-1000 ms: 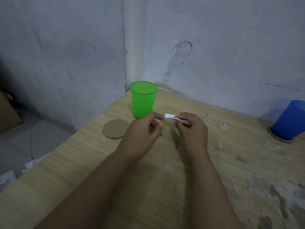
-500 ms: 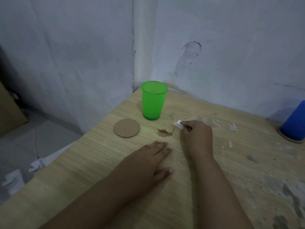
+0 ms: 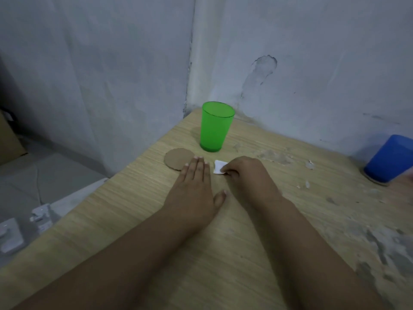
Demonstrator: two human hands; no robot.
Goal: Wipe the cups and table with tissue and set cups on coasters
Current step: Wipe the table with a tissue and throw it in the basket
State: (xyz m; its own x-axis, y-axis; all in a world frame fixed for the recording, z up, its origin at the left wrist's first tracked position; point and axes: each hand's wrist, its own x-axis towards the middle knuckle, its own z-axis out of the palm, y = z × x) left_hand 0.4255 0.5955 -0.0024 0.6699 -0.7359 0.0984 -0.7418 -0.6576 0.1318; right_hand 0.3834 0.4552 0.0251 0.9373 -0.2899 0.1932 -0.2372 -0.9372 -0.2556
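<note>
left hand [image 3: 194,186]: mine, lying flat on the counter [image 3: 223,253], fingers straight, tips just over the edge of the coaster
right hand [image 3: 248,173]: fingers curled, pinching the tissue [image 3: 219,170] down on the counter, right beside my left fingertips
green cup [image 3: 215,126]: upright just past both hands, sitting on bare wood, not on the coaster
cardboard coaster [image 3: 177,158]: flat, by my left fingertips
blue cup [image 3: 390,158]: way off to the right of my right hand, on its own coaster
</note>
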